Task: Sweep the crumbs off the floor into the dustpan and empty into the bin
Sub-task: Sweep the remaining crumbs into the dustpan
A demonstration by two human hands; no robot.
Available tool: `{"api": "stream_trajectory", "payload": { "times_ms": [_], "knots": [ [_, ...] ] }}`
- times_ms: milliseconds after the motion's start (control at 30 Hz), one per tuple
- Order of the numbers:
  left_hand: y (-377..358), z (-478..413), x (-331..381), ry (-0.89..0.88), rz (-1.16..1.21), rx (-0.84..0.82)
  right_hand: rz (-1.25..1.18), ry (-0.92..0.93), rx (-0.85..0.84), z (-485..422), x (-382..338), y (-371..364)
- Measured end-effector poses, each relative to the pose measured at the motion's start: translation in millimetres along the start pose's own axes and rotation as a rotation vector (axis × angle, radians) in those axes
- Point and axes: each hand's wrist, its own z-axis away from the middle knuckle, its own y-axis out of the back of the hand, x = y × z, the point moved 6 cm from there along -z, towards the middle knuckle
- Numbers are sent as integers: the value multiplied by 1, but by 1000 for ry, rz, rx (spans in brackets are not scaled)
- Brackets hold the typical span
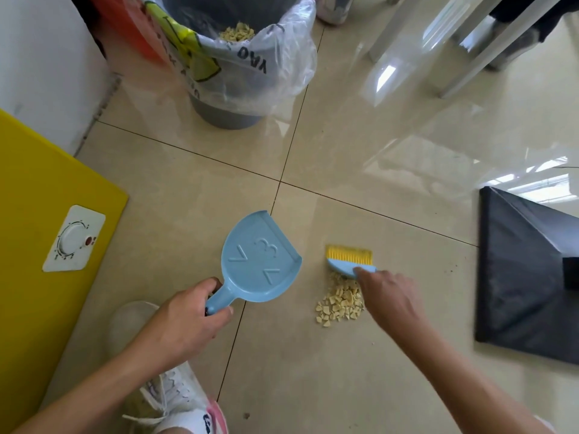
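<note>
Head view, looking down at a glossy beige tile floor (360, 170) crossed by dark grout lines. Left hand (185, 321) wrapped around the handle of a light blue dustpan (260, 261), fingers (219, 317) curled tight on the handle; pan empty, its embossed inside facing up, open mouth aimed up and away from the hand. Right hand (388, 296) gripping the blue handle of a small hand brush (349, 261), fingers closed over it, yellow bristles pointing away from the hand and toward the bin. Pile of pale yellow crumbs (340, 303) on the floor just left of the right hand and under the brush handle, well right of the left fingers and just beyond the dustpan's lower right edge, not touching it. Gray bin (225, 111) lined with a clear plastic bag (282, 57) far ahead of both hands, closer in line with the left one, with more of the same crumbs (237, 32) already inside. Yellow cabinet (40, 230) with a white dial panel (75, 239) off to the left of the left hand. Black fabric-covered object (526, 277) on the floor to the right of the right hand. White sneaker (175, 399) below the left wrist. White furniture legs (488, 51) at the far upper right.
</note>
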Motion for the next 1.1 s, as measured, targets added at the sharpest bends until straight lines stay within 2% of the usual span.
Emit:
{"api": "stream_trajectory", "payload": {
  "times_ms": [100,200,367,533,633,733,900,967,1100],
  "knots": [
    [-5,4,3,-10,-18,-24,-28,55,-81,36,-8,-7],
    [-13,7,7,-15,-21,-56,-160,-1,-8,60,10,7],
    [-18,11,5,-5,-53,-70,-239,-388,116,74,99,10],
    [-15,11,6,3,-60,-66,-209,-792,-79,77,197,-37],
    [-11,9,4,13,-56,-50,-227,-897,-174,66,227,-57],
    [-11,9,2,15,-57,-50,-204,-836,-210,39,224,-68],
    [-16,9,0,23,-87,-72,-149,-621,-261,17,169,-70],
    [-22,8,1,21,-73,-90,-113,-489,-291,30,138,-66],
    [-36,4,6,6,-109,-145,-238,-340,-249,76,83,-57]
  ]
}}
